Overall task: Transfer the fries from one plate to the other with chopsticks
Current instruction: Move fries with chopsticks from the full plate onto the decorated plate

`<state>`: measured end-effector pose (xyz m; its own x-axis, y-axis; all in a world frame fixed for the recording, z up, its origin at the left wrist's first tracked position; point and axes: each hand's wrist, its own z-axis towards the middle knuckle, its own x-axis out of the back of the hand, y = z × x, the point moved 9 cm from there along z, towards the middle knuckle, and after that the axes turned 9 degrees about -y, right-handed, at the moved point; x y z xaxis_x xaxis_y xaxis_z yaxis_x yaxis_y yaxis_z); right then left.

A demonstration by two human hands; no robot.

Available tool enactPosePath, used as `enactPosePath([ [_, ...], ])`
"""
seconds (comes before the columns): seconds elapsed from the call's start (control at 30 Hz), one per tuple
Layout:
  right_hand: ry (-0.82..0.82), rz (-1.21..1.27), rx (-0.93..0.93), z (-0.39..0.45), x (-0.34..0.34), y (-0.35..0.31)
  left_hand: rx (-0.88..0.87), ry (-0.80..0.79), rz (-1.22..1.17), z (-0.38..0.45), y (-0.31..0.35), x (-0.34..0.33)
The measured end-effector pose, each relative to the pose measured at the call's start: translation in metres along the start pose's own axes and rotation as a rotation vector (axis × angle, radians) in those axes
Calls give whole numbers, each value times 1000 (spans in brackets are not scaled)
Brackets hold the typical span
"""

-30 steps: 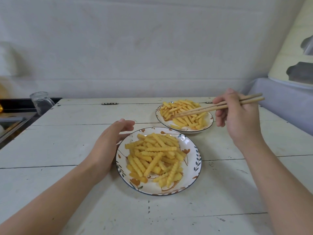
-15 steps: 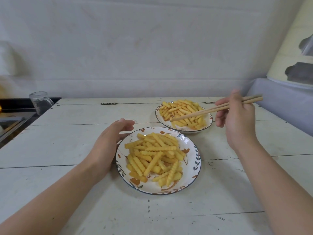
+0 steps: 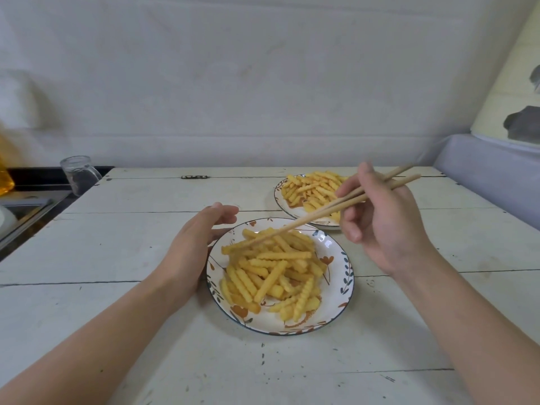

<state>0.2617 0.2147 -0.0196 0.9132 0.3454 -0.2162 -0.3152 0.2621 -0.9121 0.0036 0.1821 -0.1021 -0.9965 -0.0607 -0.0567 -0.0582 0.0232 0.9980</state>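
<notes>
The chopsticks have swung over: a moment ago their tips were on the far plate, up at about 1 o'clock on the desk, and now the tips are down on the pile of fries on the near plate in the middle. The tips carry nothing yet; they lie side by side, almost closed, on top of a fry at the 11 o'clock side of the pile. I think this means one fry has just been dropped off and the next one is about to be picked up, so the fries seem to go from the near plate to the far one. The right hand is the grip on the chopsticks, with thumb and fingers curled round them near their top end. The left hand has stayed where it was, at the 9 o'clock edge of the near plate, fingers relaxed and a bit bent, holding nothing; it may be touching the rim, but I cannot tell. Count: two plates, two chopsticks, two hands, one clear glass off at 10 o'clock beside the desk. The fries are too many to count; the near pile looks bigger than the far fries, so lots of the job is still left
</notes>
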Motion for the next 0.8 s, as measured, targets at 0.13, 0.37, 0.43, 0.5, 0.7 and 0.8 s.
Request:
enactPosePath([
  [0.13,279,-23,121,3,47,-13,2,-4,7,-1,0,-1],
  [0.37,398,-458,178,-1,78,-31,0,-3,-14,1,0,-1],
  [0.43,363,-508,149,2,75,-24,-2,-3,-20,0,-1,0],
  [0.5,335,-570,147,4,71,-20,-2,3,-25,1,-1,1],
  [0.7,312,-611,155,5,65,-19,-7,2,-3,0,1,-1],
  [0.8,348,-528,151,3,66,-19,-5,-2,9,0,1,-1],
])
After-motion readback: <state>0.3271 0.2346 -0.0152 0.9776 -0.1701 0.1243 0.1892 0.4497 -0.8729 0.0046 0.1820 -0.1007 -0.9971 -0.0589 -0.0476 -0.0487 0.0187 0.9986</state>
